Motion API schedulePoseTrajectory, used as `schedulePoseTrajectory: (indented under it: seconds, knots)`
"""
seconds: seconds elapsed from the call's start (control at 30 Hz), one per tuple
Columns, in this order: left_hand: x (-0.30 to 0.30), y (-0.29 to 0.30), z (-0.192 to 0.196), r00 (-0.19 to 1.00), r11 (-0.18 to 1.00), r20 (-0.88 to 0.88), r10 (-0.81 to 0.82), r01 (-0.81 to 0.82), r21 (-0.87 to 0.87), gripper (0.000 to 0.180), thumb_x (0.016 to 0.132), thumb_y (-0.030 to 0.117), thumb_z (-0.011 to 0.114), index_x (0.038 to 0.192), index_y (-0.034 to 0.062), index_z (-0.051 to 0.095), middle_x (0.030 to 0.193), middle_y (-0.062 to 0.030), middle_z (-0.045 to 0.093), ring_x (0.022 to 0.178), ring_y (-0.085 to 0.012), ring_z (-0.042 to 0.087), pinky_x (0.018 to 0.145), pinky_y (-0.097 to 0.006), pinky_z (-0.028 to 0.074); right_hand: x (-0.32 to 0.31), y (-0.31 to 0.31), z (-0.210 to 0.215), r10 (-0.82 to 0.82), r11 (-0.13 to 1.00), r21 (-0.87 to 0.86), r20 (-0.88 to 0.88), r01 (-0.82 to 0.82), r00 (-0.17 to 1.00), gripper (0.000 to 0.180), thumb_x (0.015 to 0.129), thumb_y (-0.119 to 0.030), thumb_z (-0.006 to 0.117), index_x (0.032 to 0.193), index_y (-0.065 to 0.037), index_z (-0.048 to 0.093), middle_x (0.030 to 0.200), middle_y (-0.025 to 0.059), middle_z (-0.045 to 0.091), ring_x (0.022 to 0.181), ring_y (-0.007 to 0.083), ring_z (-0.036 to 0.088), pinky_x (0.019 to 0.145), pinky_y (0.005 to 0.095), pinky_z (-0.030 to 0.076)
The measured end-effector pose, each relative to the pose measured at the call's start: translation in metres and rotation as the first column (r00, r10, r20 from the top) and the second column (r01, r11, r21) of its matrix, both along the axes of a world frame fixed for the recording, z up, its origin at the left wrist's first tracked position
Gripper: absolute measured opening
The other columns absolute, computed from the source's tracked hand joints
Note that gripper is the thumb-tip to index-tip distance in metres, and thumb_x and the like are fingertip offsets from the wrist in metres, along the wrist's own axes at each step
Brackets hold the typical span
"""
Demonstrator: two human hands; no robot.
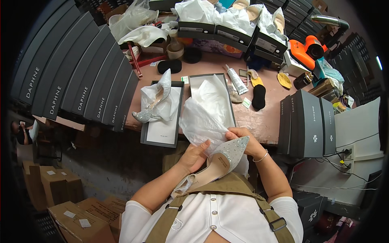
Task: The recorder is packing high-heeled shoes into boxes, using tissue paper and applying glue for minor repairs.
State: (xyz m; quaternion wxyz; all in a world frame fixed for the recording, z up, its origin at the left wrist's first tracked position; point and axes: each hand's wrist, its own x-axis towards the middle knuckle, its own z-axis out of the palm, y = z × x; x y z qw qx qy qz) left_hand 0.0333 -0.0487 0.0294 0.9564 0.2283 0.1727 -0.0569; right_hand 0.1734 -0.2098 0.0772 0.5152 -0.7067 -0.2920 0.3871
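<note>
A sparkling silver pointed-toe shoe [233,157] leans against my apron, its insole facing up and its toe to the right. White tissue paper [202,123] runs from the shoe to an open box [232,101] on the table. My right hand [245,141] pinches the paper between thumb and fingers behind the toe. On the shoe's other side, my left hand [195,157] holds the lower part of the paper, thumb raised; its fingertips are partly hidden. Left of that box, the matching shoe [163,91] lies on tissue in a dark box part [177,121].
Tall stacks of dark shoeboxes [69,73] stand at left, more boxes [306,125] at right. At the back sit opened boxes [235,34] of shoes and paper. A white tube [237,80], black pad [258,97] and orange tool [302,54] lie about. Cartons [81,220] stand lower left.
</note>
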Motion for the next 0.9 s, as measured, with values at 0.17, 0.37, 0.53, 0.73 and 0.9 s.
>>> schedulePoseTrajectory:
  seconds: [0.17,0.37,0.53,0.73,0.9]
  knots:
    - [0.005,-0.004,0.003,0.977,0.97,0.024,0.211,-0.212,0.12,0.047,0.087,0.009,0.066,0.129,0.0019,0.046,0.121,-0.009,0.058,0.114,-0.0197,0.054,0.099,-0.036,0.042,0.013,0.0,0.003,0.089,0.995,0.026,0.267,-0.099,0.96,0.033,0.094,-0.032,0.057,0.08,-0.002,0.056,0.077,-0.003,0.054,0.072,0.0066,0.048,0.063,0.024,0.041]
    - [0.003,-0.006,0.011,0.96,0.808,0.11,0.258,-0.277,0.521,0.039,0.083,0.006,0.072,0.118,0.0004,0.056,0.11,-0.0056,0.063,0.097,-0.0139,0.06,0.087,-0.03,0.048,0.029,0.038,0.015,0.221,0.967,0.154,-0.094,-0.205,0.971,0.03,0.084,-0.023,0.072,0.096,0.0,0.057,0.085,-0.0015,0.059,0.082,0.0062,0.055,0.071,0.0226,0.044]
    - [0.001,-0.006,0.015,0.935,0.85,0.083,0.344,-0.348,0.396,0.039,0.083,0.008,0.072,0.118,0.0004,0.057,0.112,-0.0063,0.063,0.095,-0.0134,0.06,0.084,-0.029,0.048,0.032,0.057,0.004,-0.033,0.981,0.192,0.131,0.008,0.991,0.014,0.09,-0.013,0.064,0.087,-0.001,0.06,0.075,-0.0048,0.055,0.069,0.0059,0.046,0.061,0.0228,0.04]
    - [0.001,-0.003,0.013,0.956,0.933,0.083,0.283,-0.294,0.207,0.032,0.087,0.013,0.069,0.115,0.0003,0.059,0.108,-0.0048,0.065,0.093,-0.0124,0.06,0.083,-0.028,0.048,0.034,0.056,0.003,-0.017,0.989,0.148,0.215,-0.015,0.976,0.029,0.095,-0.027,0.057,0.098,0.001,0.061,0.08,-0.003,0.056,0.07,0.0101,0.047,0.065,0.0237,0.04]
    - [-0.004,-0.004,0.017,0.969,0.637,0.183,0.164,-0.245,0.731,0.027,0.089,0.015,0.067,0.11,-0.0012,0.062,0.103,-0.0055,0.066,0.089,-0.0105,0.058,0.081,-0.028,0.047,0.053,0.071,0.013,0.267,0.959,0.142,-0.159,-0.246,0.95,0.052,0.086,-0.045,0.066,0.113,-0.001,0.059,0.086,-0.0015,0.056,0.08,0.0068,0.049,0.072,0.0245,0.043]
